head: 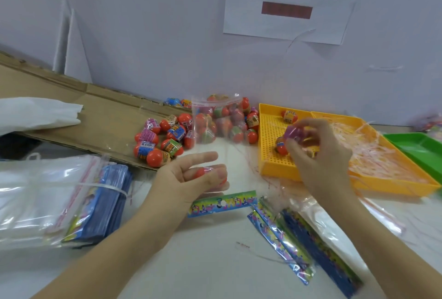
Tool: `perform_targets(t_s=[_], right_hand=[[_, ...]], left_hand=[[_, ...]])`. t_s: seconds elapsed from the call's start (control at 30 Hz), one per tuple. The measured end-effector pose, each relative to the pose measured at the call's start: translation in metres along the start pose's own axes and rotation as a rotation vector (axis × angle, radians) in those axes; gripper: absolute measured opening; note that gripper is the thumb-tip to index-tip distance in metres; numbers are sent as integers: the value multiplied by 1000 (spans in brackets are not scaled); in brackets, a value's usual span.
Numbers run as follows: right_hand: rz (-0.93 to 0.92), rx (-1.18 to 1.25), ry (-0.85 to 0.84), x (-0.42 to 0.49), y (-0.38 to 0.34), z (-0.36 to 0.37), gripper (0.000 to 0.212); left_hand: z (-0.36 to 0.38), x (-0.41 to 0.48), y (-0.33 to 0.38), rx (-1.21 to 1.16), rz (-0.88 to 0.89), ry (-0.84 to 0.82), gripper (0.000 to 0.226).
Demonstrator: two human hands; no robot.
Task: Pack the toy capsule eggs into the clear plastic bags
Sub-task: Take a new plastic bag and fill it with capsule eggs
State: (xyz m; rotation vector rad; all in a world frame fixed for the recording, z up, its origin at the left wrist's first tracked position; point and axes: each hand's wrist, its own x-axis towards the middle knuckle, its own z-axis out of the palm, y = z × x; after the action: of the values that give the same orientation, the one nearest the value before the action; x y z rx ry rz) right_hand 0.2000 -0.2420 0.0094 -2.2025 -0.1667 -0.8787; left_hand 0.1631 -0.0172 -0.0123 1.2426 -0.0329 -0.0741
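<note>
— Eggs [167, 140] first: where do they lie, from your seat?

— I'll go big to small. On the bench [215, 262] a cardboard sheet [100, 117] runs along the wall. The main heap sits at its near end, spilling towards the yellow tray [270, 174], and a few more lie in that tray. In front of the heap stands the clear bag [224, 152], mouth up.

— And my hands?

— The left hand [189, 179] grips the bag low down, fingers curled round its bottom, where a red egg [201, 172] shows through the film. The right hand [320, 155] is above the tray with its fingertips closed round a purple egg [295, 134]. It is off to the right of the bag, not yet over the mouth.

— So the step in hand is the drop?

— I judge so. I would hold the left grip low so the bag stands upright, then bring the purple egg over the mouth from above. I'd let go only once it is inside the rim. The film looks limp and the mouth barely parted, so I'd nudge one lip aside with the egg itself rather than push down, or the bag may fold.

— Anything to dodge?

— Loose pinkish strips [373, 145] lie just right of that hand. I'd lift clear of them so none rides in with the egg.
</note>
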Motion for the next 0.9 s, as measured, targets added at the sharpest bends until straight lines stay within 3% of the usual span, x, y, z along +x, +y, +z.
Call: perform_targets(t_s=[0.1, 0.2, 0.3, 0.47, 0.7, 0.9], right_hand=[[-104, 356, 8, 4, -25, -13, 43], [-194, 457, -61, 4, -50, -13, 40], [-235, 425, -110, 4, -70, -12, 39], [-305, 51, -174, 11, -81, -10, 33], [-235, -24, -334, 13, -79, -8, 10], [-101, 84, -463, 19, -75, -8, 25]], left_hand=[[2, -1, 0, 48, 19, -22, 66], [4, -2, -1, 68, 31, -43, 63], [4, -4, -1, 102, 42, -53, 66], [3, -6, -2, 150, 62, -111, 66], [4, -8, 0, 164, 62, -146, 64], [7, -9, 3, 112, 31, -145, 51]])
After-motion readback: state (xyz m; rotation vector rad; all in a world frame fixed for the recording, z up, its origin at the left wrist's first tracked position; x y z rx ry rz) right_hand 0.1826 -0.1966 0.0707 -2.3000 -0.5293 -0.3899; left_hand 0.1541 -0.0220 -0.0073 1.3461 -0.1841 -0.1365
